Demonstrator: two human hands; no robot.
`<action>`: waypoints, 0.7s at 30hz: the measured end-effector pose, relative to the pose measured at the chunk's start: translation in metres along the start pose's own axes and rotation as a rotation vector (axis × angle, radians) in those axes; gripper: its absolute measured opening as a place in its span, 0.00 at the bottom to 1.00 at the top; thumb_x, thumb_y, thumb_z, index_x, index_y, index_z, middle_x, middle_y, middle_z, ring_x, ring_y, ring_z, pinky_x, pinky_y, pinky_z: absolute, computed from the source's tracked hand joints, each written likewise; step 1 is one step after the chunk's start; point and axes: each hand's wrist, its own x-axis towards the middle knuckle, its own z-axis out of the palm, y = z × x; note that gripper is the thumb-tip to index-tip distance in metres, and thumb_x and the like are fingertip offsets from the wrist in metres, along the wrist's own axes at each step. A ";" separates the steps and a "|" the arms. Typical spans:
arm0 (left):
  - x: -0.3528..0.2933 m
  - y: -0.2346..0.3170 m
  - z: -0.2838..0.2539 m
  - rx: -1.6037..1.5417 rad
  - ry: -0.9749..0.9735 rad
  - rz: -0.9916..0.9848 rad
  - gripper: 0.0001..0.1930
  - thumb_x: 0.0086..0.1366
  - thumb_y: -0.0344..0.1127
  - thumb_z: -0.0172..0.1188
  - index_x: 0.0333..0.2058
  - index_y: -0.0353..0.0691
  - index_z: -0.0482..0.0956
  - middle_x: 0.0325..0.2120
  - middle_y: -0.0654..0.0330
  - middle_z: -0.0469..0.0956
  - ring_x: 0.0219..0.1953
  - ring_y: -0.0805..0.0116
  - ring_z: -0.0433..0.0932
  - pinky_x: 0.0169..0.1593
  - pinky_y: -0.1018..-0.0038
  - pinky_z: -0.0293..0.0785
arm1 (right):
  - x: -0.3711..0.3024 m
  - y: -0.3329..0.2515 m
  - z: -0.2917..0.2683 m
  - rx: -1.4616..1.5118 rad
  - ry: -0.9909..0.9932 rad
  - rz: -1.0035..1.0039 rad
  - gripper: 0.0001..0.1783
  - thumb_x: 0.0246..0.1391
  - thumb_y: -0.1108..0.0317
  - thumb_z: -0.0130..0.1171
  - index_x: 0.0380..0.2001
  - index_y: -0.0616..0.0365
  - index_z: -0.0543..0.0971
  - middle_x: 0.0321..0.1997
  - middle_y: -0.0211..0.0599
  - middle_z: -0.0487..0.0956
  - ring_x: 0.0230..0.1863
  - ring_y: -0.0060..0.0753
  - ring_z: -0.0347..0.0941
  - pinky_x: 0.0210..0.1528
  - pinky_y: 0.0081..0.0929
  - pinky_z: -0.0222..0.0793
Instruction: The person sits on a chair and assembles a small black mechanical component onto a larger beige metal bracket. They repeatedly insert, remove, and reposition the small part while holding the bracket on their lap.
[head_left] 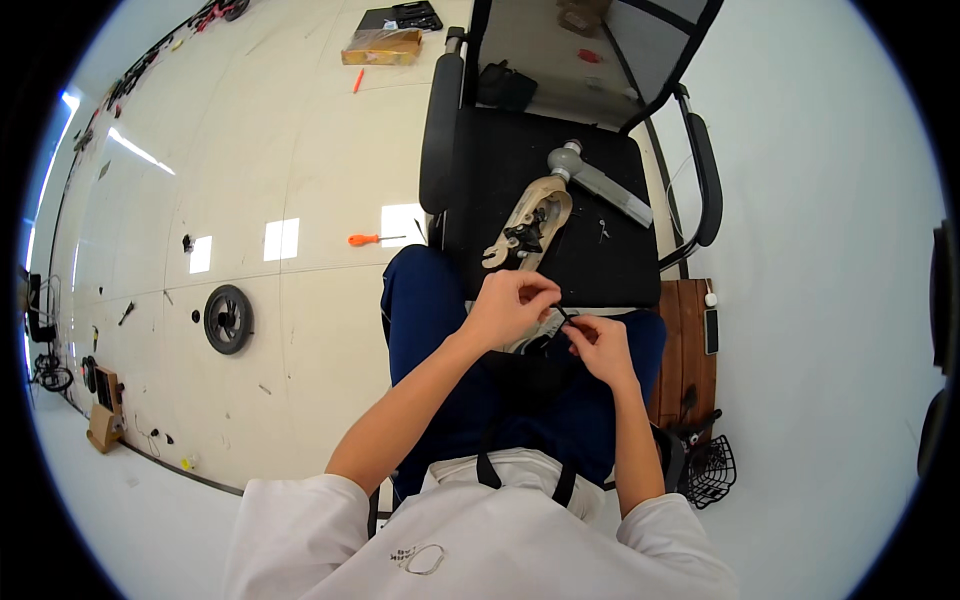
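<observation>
My left hand (512, 308) and my right hand (602, 350) are close together over my lap, at the front edge of a black chair seat (585, 290). Fingertips of both are pinched on a small thin black part (563, 314), which spans the short gap between them; its exact kind is too small to make out. Just beyond, on the seat, lies a beige and grey scooter fork (553, 195) with its tube pointing to the right. Black mechanical pieces (527, 232) sit between the fork's arms. A few tiny metal bits (604, 231) lie beside it.
Armrests (441, 135) flank the seat. On the tiled floor at left are a small black wheel (229, 319) and an orange-handled screwdriver (364, 240). A cardboard box (382, 47) stands farther off. At right are a wooden board (682, 345) and a black wire basket (712, 472).
</observation>
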 end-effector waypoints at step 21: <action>0.013 -0.006 -0.021 0.579 0.402 0.265 0.10 0.57 0.32 0.66 0.37 0.37 0.77 0.32 0.55 0.79 0.37 0.55 0.80 0.41 0.65 0.77 | 0.144 -0.021 0.005 0.284 0.060 0.102 0.14 0.69 0.66 0.51 0.43 0.67 0.78 0.28 0.36 0.81 0.23 0.20 0.74 0.26 0.20 0.65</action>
